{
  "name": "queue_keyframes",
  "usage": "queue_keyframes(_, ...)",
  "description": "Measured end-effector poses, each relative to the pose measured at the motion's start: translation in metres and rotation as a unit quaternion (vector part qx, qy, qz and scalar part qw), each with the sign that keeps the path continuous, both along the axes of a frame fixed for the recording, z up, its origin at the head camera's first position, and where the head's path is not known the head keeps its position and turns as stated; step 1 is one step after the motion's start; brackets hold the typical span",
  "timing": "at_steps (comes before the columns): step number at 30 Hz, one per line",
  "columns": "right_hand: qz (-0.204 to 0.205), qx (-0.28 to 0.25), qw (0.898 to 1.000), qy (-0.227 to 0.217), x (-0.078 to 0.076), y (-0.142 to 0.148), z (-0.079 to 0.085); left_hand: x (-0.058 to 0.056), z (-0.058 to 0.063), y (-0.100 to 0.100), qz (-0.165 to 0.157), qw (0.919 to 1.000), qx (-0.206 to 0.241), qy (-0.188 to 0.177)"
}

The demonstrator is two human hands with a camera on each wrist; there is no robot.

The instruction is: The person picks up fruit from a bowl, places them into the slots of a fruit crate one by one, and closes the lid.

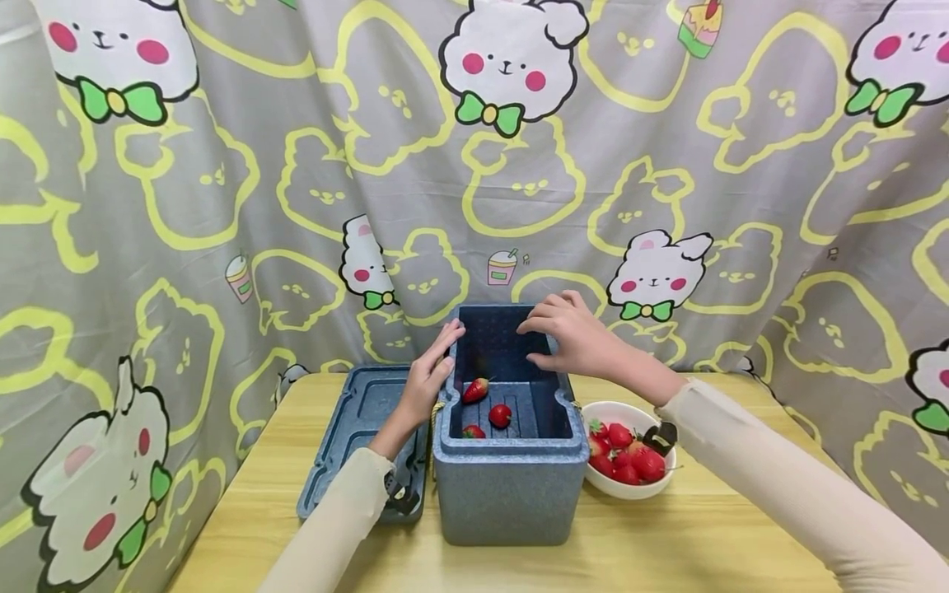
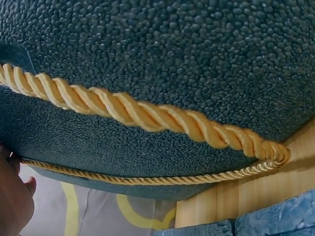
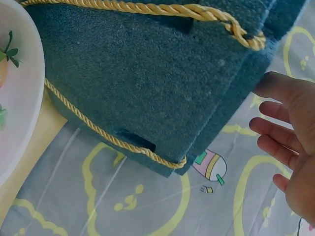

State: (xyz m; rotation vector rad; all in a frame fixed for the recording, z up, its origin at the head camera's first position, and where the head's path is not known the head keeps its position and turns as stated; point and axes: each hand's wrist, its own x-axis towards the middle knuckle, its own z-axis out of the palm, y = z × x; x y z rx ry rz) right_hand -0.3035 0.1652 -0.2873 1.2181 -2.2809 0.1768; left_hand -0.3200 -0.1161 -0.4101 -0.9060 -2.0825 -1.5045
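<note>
A blue-grey foam box [image 1: 511, 502] stands uncovered in front of me, with three strawberries [image 1: 500, 415] on its grooved floor. My left hand [image 1: 426, 375] rests along the box's left rim, fingers extended. In the left wrist view, that hand [image 2: 15, 196] shows at the edge, beside a twisted gold rope [image 2: 147, 115] on the box's side. Over the right rim toward the back is my right hand [image 1: 574, 333], its fingers loosely bent and nothing visible in them. The right wrist view shows the same hand [image 3: 295, 137] with parted fingers at the box's edge.
A white bowl [image 1: 630, 492] heaped with strawberries stands right of the box, under my right forearm. The foam lid [image 1: 326, 445] lies to the left, partly beneath my left arm. A patterned curtain [image 1: 415, 181] hangs behind the wooden table [image 1: 712, 527].
</note>
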Motion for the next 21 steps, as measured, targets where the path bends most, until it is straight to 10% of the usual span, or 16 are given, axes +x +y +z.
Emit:
queue_keyframes(12,-0.022,-0.107,0.994,-0.004,-0.002,0.044,-0.005,0.000,0.003,0.000,-0.008,0.9999,0.004,0.007)
queue_keyframes(21,-0.055,-0.135,0.986,-0.078,0.001,0.086,-0.039,-0.001,0.001,-0.001,-0.005,1.0000,-0.001,0.001)
